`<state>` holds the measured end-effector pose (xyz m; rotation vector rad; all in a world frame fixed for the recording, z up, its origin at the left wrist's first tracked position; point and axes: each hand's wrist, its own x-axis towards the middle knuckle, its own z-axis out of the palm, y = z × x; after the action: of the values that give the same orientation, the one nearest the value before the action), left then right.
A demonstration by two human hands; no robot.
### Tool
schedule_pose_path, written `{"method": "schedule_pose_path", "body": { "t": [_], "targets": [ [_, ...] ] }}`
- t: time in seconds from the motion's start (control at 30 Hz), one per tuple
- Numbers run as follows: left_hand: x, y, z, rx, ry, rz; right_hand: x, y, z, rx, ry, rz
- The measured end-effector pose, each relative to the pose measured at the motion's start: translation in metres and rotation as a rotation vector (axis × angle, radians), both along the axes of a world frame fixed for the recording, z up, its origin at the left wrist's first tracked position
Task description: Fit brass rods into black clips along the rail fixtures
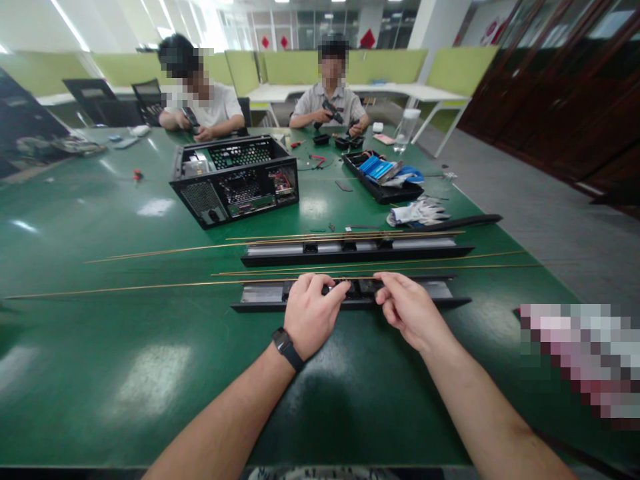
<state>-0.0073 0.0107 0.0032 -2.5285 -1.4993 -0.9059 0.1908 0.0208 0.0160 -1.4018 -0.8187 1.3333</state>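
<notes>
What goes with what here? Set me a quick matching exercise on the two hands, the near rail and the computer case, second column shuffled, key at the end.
Column one:
1. left hand
2. right hand
3. near rail
4. computer case

Column two:
A. lies under both hands
B. bare wrist
C. black, with a mesh vent
D. dark watch at the wrist

Pairs: 1-D, 2-B, 3-A, 4-C

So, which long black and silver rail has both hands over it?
The nearer long black and silver rail; the farther rail lies past the left hand and right hand.
</notes>
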Motion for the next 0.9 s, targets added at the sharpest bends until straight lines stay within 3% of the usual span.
{"method": "schedule_pose_path", "body": {
  "t": [0.3,0.63,0.9],
  "targets": [
    [0.000,-0.001,0.002,-0.018,-0.008,0.005,0.001,0.001,-0.001,0.002,-0.034,0.011],
    [-0.003,0.002,-0.002,0.036,0.044,0.041,0.000,0.002,0.005,-0.126,-0.067,-0.022],
    [-0.002,0.001,-0.002,0.042,0.042,0.042,0.007,0.008,-0.012,-0.090,0.003,-0.047]
  ]
}}
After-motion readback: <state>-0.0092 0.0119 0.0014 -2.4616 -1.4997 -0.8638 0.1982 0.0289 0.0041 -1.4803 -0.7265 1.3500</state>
